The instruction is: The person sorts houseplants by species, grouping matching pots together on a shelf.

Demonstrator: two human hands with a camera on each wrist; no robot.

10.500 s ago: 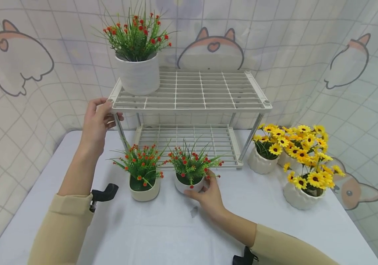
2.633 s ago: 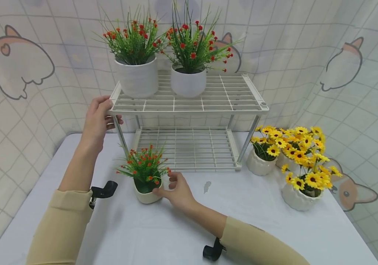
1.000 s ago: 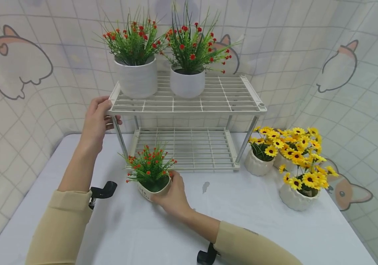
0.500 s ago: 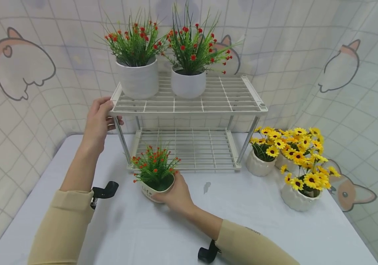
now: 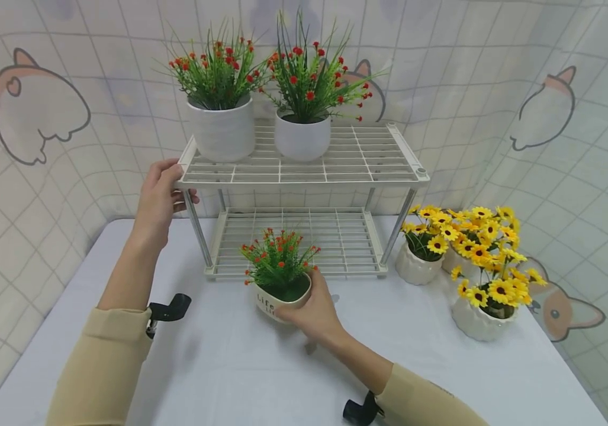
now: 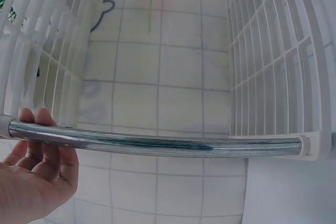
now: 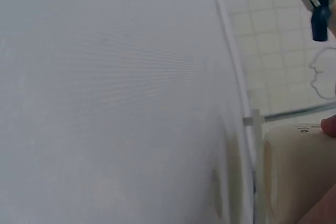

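One white table [image 5: 229,378] carries one two-tier wire rack [image 5: 304,171]. Two red-flowered pots [image 5: 222,127] stand on the top tier; three sunflower pots [image 5: 482,316] stand right of the rack. The left hand [image 5: 157,198] grips the rack's front-left corner. The right hand [image 5: 311,310] curls around one small red-flowered pot [image 5: 277,299], tilted, before the lower tier.

My right hand [image 5: 311,310] covers the near side of the small pot [image 5: 277,300], whose lettering is cut short and unreadable. My right wrist view crops this pot [image 7: 296,174] and shows only one fingertip [image 7: 329,126].
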